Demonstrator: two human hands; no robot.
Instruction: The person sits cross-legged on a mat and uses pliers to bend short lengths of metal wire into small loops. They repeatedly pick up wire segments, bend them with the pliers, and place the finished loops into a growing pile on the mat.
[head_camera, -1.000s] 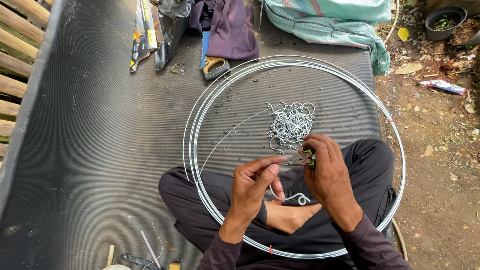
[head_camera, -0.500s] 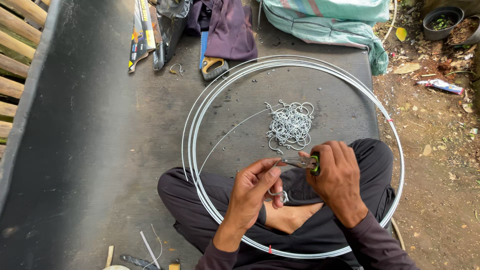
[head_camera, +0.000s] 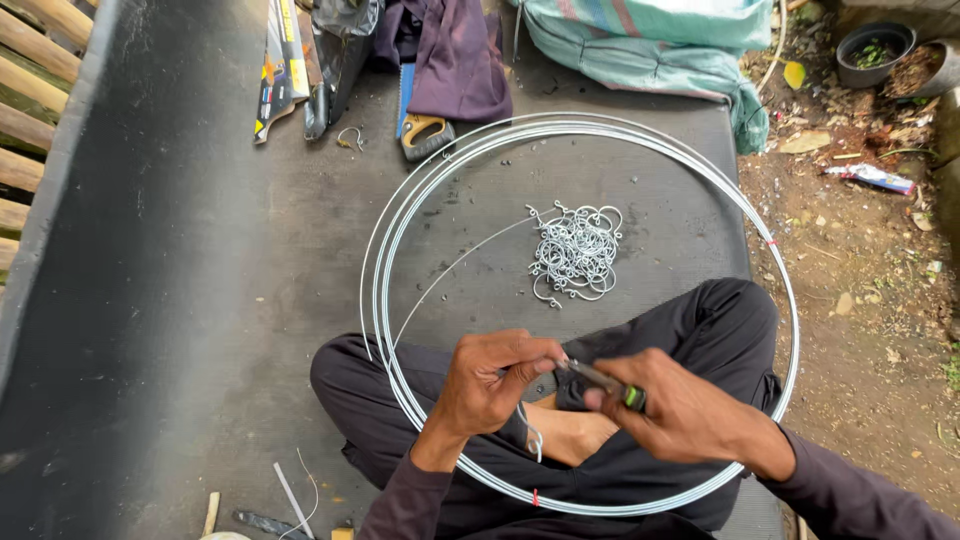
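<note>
1. A dark mat (head_camera: 180, 300) covers the ground, and every place below is given relative to the large wire coil lying on it.
2. The wire coil (head_camera: 770, 250), several rounds of bright metal wire, lies flat on the mat and rings the person's crossed legs, which sit inside its near half.
3. Beyond the coil's far edge lies a pale green sack (head_camera: 650, 45), and beside that a purple cloth (head_camera: 455, 60).
4. Just outside the coil's far-left rim lies a handsaw (head_camera: 422, 130) with a yellow and black handle.
5. Inside the coil, toward its far side, rests a heap of bent wire hooks (head_camera: 575, 250).
6. The left hand (head_camera: 490, 385) is over the coil's near half, fingers curled, thumb and forefinger pinched on a short wire piece (head_camera: 530, 435) that curls down below the hand.
7. The right hand (head_camera: 680, 415) is just beside the left, closed in a fist around the green-handled pliers (head_camera: 600, 380).
8. The pliers' metal nose points at the left fingertips and meets them; how the jaws stand cannot be told.
</note>
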